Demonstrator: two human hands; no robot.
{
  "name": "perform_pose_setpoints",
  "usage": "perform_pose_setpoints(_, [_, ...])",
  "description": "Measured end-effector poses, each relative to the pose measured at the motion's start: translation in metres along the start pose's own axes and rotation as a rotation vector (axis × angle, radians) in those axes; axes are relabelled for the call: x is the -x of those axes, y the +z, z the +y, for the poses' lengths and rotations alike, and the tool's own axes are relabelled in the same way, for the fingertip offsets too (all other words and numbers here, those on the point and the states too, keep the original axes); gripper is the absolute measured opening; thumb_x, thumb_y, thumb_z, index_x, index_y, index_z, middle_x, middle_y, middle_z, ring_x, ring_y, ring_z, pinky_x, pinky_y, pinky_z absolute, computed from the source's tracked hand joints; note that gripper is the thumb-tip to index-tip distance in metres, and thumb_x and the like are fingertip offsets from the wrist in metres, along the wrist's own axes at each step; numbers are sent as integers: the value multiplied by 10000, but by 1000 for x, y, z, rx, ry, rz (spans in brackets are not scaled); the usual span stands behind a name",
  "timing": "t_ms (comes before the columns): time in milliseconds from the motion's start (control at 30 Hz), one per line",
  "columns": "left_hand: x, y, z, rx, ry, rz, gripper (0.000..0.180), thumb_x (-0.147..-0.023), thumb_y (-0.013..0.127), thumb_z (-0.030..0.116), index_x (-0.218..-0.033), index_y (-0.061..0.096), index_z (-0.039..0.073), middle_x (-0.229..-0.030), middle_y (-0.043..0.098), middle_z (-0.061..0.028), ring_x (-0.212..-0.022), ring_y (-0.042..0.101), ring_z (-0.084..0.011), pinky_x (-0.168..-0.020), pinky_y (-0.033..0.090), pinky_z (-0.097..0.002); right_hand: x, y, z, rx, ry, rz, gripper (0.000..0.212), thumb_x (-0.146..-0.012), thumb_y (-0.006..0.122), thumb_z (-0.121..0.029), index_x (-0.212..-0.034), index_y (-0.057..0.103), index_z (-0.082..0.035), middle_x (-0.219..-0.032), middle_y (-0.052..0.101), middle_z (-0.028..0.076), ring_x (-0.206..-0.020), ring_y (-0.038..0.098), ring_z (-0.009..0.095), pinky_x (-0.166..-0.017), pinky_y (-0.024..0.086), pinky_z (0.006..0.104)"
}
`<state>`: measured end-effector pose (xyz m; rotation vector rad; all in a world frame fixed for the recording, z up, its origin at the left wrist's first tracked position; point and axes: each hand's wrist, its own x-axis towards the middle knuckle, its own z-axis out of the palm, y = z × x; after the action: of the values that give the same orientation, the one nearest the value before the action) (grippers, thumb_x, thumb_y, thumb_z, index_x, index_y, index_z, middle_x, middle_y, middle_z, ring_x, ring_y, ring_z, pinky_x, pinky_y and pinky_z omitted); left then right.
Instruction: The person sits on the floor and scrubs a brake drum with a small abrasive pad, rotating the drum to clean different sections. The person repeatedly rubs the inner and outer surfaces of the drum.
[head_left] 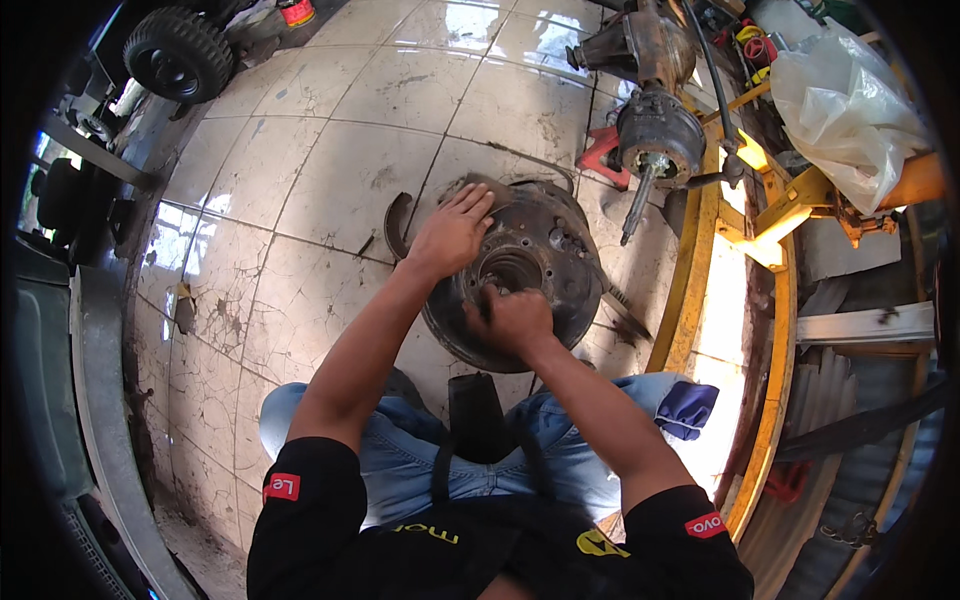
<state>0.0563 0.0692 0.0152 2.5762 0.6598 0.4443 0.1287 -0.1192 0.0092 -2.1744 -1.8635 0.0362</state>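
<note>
A dark, round brake backing plate (570,285) with a hole in its middle lies on the tiled floor between my knees. My left hand (455,230) rests flat on its far left edge, fingers stretched out. A brownish piece shows just beyond those fingertips; its kind is unclear. My right hand (515,318) is closed at the near rim of the central hole, fingers curled. Whatever it may hold is hidden. Left of the plate lies a curved brake shoe (395,222), apart from it.
An axle assembly (655,100) with a protruding shaft sits at the far right on a red stand (602,155). A yellow metal frame (685,290) runs along my right. A clear plastic sheet (845,115) hangs beyond it. A tyre (180,55) stands far left.
</note>
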Motion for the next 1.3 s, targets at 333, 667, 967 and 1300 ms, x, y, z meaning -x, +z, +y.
perform_pose_setpoints(333, [-15, 2, 10, -66, 35, -49, 462, -1025, 444, 289, -1420, 484, 51, -1507, 424, -142, -1416, 362, -290, -1164, 307, -391, -4, -5, -1, -19, 45, -84, 439, -907, 539, -503, -826, 651, -87, -544, 632, 128, -501, 653, 299, -558, 531, 438])
perform_pose_setpoints(667, [-8, 2, 13, -1, -107, -21, 485, -1027, 422, 317, -1408, 487, 24, -1500, 434, -151, -1405, 377, -302, -1154, 314, -403, 0, 1, 2, -8, 28, -41, 391, -892, 581, -488, -809, 604, -107, -517, 607, 124, -484, 635, 302, -549, 515, 432])
perform_pose_setpoints(967, [-3, -1, 5, -84, -7, -49, 485, -1028, 418, 310, -1418, 476, 27, -1500, 432, -160, -1404, 381, -304, -1167, 296, -391, -1, 0, 2, 7, 28, -36, 411, -894, 567, -503, -836, 617, -98, -550, 627, 139, -511, 644, 324, -559, 521, 453])
perform_pose_setpoints(1300, [-5, 2, -7, -73, -15, 3, 481, -1023, 448, 276, -1430, 449, 20, -1500, 428, -148, -1396, 383, -303, -1122, 367, -393, -6, -2, -1, -11, 38, -56, 405, -897, 563, -493, -838, 632, -98, -547, 626, 141, -515, 645, 323, -563, 525, 449])
